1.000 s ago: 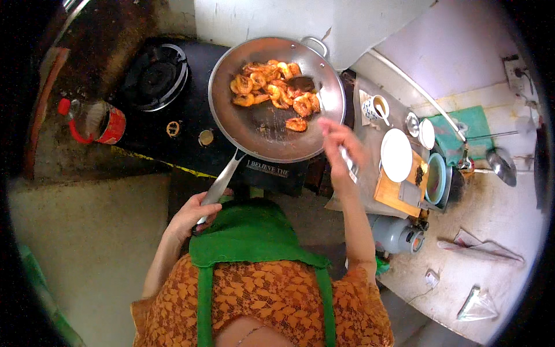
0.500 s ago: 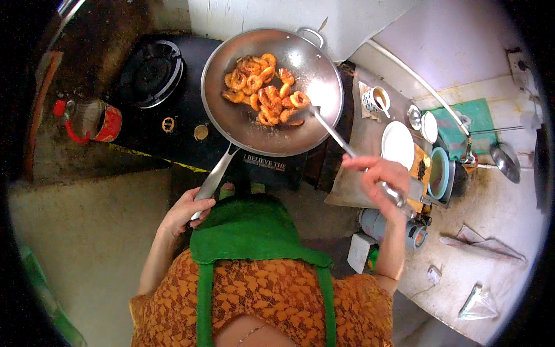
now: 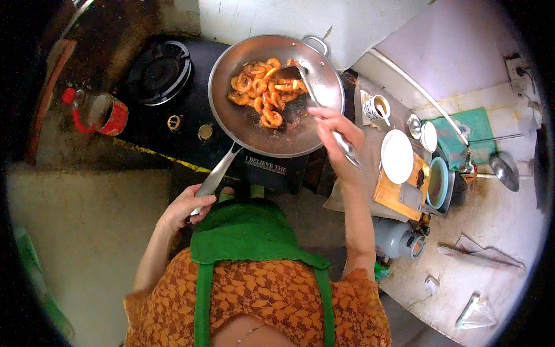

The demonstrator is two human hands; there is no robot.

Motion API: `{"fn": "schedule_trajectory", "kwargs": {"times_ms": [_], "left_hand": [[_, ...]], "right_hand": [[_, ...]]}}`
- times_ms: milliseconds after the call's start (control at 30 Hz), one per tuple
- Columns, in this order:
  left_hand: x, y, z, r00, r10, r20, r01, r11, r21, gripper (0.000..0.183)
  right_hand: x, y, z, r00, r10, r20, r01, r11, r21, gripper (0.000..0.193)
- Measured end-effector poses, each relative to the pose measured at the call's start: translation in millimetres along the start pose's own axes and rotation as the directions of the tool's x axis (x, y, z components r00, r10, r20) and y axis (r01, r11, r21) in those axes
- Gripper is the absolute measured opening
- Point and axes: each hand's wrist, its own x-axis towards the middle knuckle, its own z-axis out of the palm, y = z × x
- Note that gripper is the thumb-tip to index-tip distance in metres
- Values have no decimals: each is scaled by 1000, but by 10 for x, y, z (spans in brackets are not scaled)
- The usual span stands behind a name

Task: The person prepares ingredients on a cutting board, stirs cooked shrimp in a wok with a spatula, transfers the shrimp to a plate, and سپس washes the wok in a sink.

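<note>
Since half a second ago, the right hand (image 3: 340,134) is reaching farther forward and left, now overlapping the right rim of the wok in view. The spatula (image 3: 310,89) is moving with it: its blade is working at the far right part of the shrimp pile rather than at the near right side. The left hand (image 3: 189,205) is keeping its hold.

The black stove (image 3: 205,52) is stretching across the far side, with the brownish side counter (image 3: 361,168) running along its right. A green apron (image 3: 243,237) is covering the person's front. The wide metal wok (image 3: 245,130) is standing on the right part of the stove, its long handle (image 3: 218,172) pointing back toward the person; the left fingers are wrapping closely around that handle's end. A gray gas cylinder (image 3: 393,239) is sitting below the counter's near edge. A red-labeled bottle (image 3: 117,118) is standing at the stove's left end. On the counter, a wooden board (image 3: 386,196) is bearing a cleaver, and a white plate (image 3: 397,156) is overlapping the board's far side in view. The right hand is gripping the spatula's shaft, its fingers closing around the metal. Beyond the plate, a patterned cup (image 3: 370,109) is holding a spoon. Smallest, the curled orange shrimp (image 3: 260,87) are lying heaped in the wok, clustering around its middle and far side.
</note>
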Motion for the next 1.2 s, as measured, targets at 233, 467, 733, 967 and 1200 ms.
{"fn": "schedule_trajectory", "kwargs": {"times_ms": [233, 467, 733, 967, 1200], "left_hand": [[-8, 41, 34, 1000, 9, 10, -9, 1000, -5, 28], [-1, -9, 2, 999, 30, 26, -29, 999, -31, 28], [-24, 47, 39, 1000, 28, 3, -28, 999, 30, 30], [-16, 42, 53, 999, 44, 32, -45, 998, 39, 31], [-17, 63, 55, 998, 56, 16, -57, 997, 49, 33]], "right_hand": [[-101, 251, 586, 881, -292, 372, 367, 918, -149, 10], [-507, -364, 42, 948, -127, 291, 197, 954, -227, 15], [-532, -262, 204, 982, -105, 154, 148, 942, -302, 9], [-228, 117, 397, 999, -46, -15, 40, 964, -263, 8], [-431, 83, 380, 996, -61, 63, 75, 966, -246, 8]]}}
